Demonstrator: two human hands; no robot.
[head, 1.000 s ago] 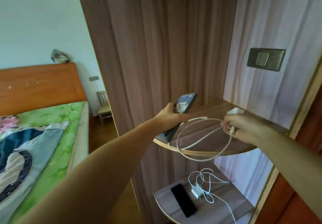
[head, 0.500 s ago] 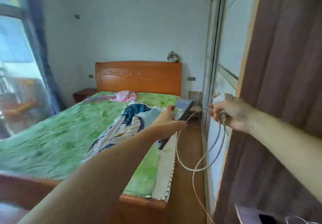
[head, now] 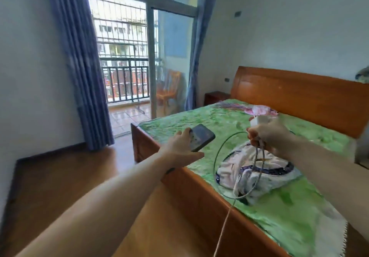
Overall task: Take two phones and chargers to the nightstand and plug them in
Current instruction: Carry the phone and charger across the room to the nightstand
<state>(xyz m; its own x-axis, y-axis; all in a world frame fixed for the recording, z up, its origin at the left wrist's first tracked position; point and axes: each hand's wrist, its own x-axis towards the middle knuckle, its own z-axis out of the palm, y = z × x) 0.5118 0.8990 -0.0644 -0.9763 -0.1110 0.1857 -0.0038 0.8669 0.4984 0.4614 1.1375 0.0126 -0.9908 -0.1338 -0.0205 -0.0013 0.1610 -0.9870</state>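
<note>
My left hand (head: 182,146) grips a dark phone (head: 201,137) held out flat over the bed's foot corner. My right hand (head: 267,135) holds a white charger plug (head: 259,120) and its white cable (head: 218,167), which loops down between the hands and trails toward the floor. A brown wooden nightstand (head: 216,97) stands at the far side of the bed, beside the headboard. The second phone and charger are out of sight.
A wooden bed (head: 199,188) with a green cover (head: 219,121) and a bundled blanket (head: 257,171) fills the right. A wooden floor (head: 69,176) lies to the left. Blue curtains (head: 79,67) frame the open balcony door (head: 123,57).
The view has swung left, from the wooden shelf unit to the bed and balcony. Both hands keep hold of the phone and the charger; the shelf with the other phone has left the view.
</note>
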